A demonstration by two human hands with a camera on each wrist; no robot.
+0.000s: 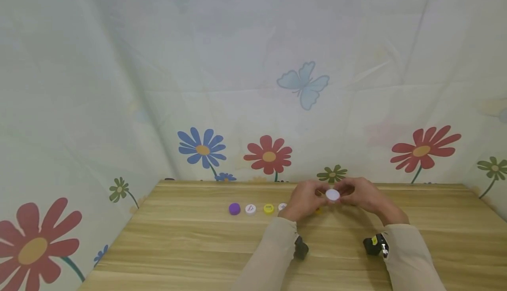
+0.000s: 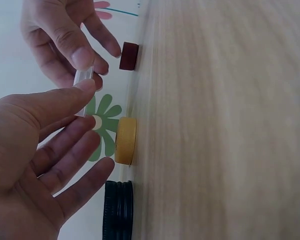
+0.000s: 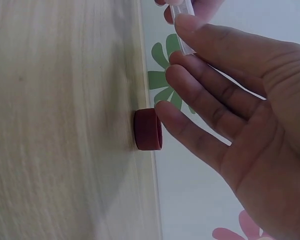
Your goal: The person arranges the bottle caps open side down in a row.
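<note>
Both hands hold a white bottle cap (image 1: 332, 194) between them, raised off the table. My left hand (image 1: 304, 200) pinches one edge of it between thumb and fingers. From the other side my right hand (image 1: 364, 195) pinches the opposite edge, its lower fingers spread. In the right wrist view a dark red cap (image 3: 147, 130) stands on the table beside those fingertips. The left wrist view has an orange-yellow cap (image 2: 126, 141) and a black ridged cap (image 2: 118, 210) below the left fingers; in the head view the left hand mostly hides them.
Left of the hands, a row holds a purple cap (image 1: 234, 208), a white printed cap (image 1: 250, 209), a yellow cap (image 1: 269, 208) and another white cap (image 1: 282, 206). The wooden table (image 1: 178, 238) ends at a flowered cloth backdrop (image 1: 237, 84).
</note>
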